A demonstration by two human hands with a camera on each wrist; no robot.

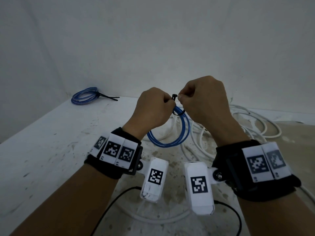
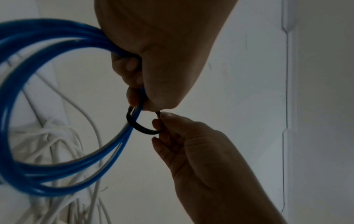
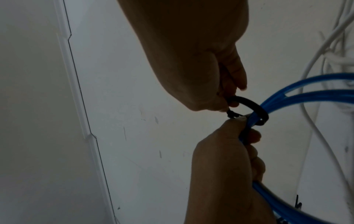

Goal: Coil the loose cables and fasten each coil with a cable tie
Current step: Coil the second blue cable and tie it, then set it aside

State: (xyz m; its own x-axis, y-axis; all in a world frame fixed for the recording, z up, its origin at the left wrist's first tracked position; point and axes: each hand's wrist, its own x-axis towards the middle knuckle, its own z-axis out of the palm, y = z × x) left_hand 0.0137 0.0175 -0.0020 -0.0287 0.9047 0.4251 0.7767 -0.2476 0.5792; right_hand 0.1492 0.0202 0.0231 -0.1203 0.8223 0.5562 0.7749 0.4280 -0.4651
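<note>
A coil of blue cable [image 1: 170, 143] hangs above the white table [image 1: 51, 150], gripped at its top by my left hand [image 1: 168, 101]. A black cable tie [image 1: 178, 113] loops loosely around the coil's strands just beside that grip. My right hand [image 1: 181, 97] pinches the tie's free end close to the tie's head [image 1: 174, 96], which sits at my left thumb tip. In the left wrist view the tie [image 2: 141, 128] curves from the blue coil [image 2: 47, 28] to the right hand [image 2: 159, 121]. The right wrist view shows the tie [image 3: 249, 104] still a wide loop around the blue coil [image 3: 325, 97].
A second blue coil [image 1: 87, 97], bound with a black tie, lies at the back left by the wall. A heap of loose white cables [image 1: 238, 120] covers the table under and to the right of my hands. Thin black cables [image 1: 110, 201] run near the front. The table's edge runs diagonally at left.
</note>
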